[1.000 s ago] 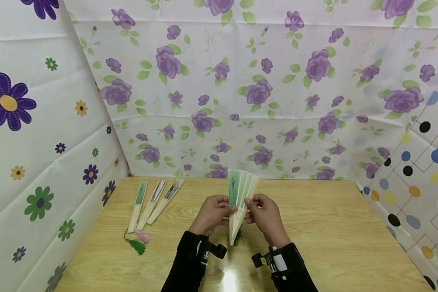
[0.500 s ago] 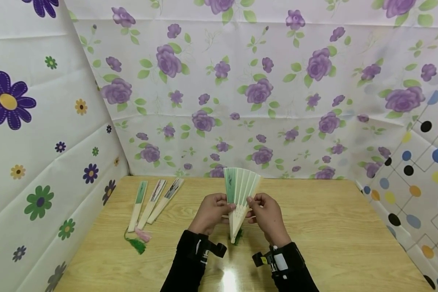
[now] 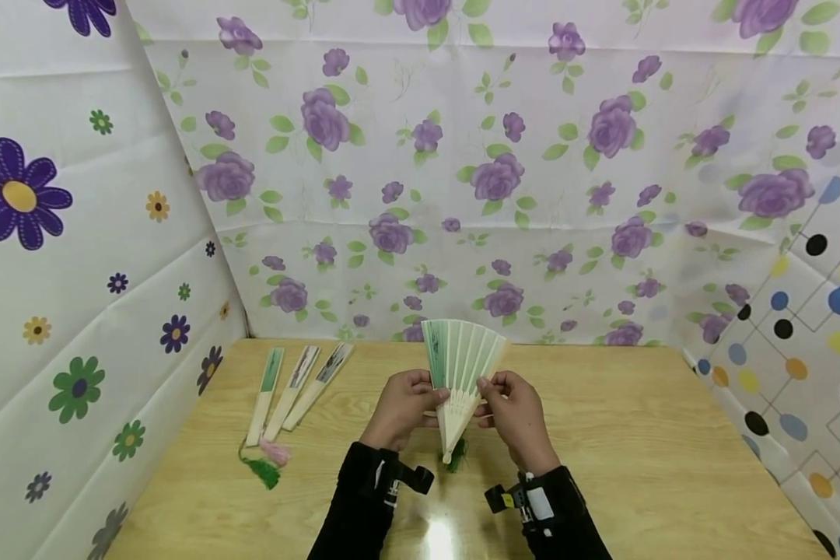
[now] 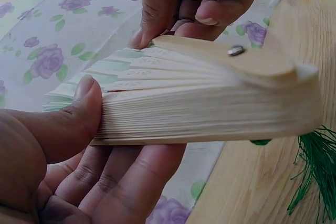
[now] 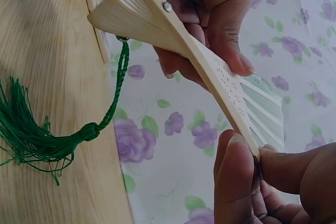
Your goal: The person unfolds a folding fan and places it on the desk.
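Observation:
A pale green folding fan [image 3: 466, 354] with cream ribs stands partly spread between the two hands, over the middle of the table. The left hand [image 3: 404, 406] pinches its left side, thumb in front and fingers behind; in the left wrist view a thick stack of ribs [image 4: 210, 111] lies in that grip. The right hand [image 3: 514, 412] pinches the outer right rib between thumb and fingers, clearly seen in the right wrist view on the guard stick [image 5: 210, 85]. A green tassel [image 5: 50, 135] hangs from the pivot end of the fan.
On the left of the wooden table [image 3: 623, 443] lie three folded fans: a green one [image 3: 266, 397], a middle one [image 3: 292, 395] and a dark-patterned one [image 3: 318, 387]. A green tassel [image 3: 262, 470] and a pink tassel [image 3: 275, 451] lie below them. Flowered cloth [image 3: 448, 155] hangs behind.
The fan has spread wider, its left edge swinging left and its right edge right. The right hand has shifted slightly right, the left hand slightly left. The three folded fans lie as before.

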A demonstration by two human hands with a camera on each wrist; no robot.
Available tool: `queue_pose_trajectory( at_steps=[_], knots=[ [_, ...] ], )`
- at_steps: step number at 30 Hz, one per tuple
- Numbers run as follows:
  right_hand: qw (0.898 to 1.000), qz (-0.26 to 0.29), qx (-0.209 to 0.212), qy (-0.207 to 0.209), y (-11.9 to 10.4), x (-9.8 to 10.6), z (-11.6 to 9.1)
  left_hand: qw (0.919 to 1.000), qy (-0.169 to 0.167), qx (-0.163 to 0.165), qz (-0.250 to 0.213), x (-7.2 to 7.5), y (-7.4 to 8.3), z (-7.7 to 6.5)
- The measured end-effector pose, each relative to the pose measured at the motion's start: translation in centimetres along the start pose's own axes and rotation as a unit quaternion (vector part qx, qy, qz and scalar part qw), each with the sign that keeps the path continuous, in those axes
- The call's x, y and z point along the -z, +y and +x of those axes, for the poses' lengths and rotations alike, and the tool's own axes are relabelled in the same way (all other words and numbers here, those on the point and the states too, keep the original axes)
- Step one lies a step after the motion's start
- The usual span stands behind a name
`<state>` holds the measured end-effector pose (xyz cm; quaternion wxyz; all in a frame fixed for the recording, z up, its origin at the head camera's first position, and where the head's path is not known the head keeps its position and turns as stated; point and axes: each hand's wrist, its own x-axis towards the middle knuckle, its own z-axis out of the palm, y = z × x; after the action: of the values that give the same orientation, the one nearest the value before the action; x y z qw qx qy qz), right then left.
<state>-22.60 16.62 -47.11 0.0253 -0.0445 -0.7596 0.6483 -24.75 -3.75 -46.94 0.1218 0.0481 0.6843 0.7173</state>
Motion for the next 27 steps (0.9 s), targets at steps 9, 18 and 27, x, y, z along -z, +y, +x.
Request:
queue_pose_trajectory(
  at_steps=[9, 18, 27],
  knots=[
    [1.0, 0.002, 0.0, 0.011, -0.03, 0.1, -0.14, 0.9999, 0.006, -0.004, -0.011, 0.25, -0.11, 0.09],
    [1.0, 0.008, -0.001, 0.013, -0.05, 0.05, -0.24, 0.9998, 0.01, -0.01, -0.012, 0.28, -0.24, -0.01],
    [1.0, 0.014, 0.0, 0.022, -0.21, 0.18, -0.34, 0.9993, 0.018, -0.015, -0.029, 0.35, -0.3, -0.09]
  ],
)
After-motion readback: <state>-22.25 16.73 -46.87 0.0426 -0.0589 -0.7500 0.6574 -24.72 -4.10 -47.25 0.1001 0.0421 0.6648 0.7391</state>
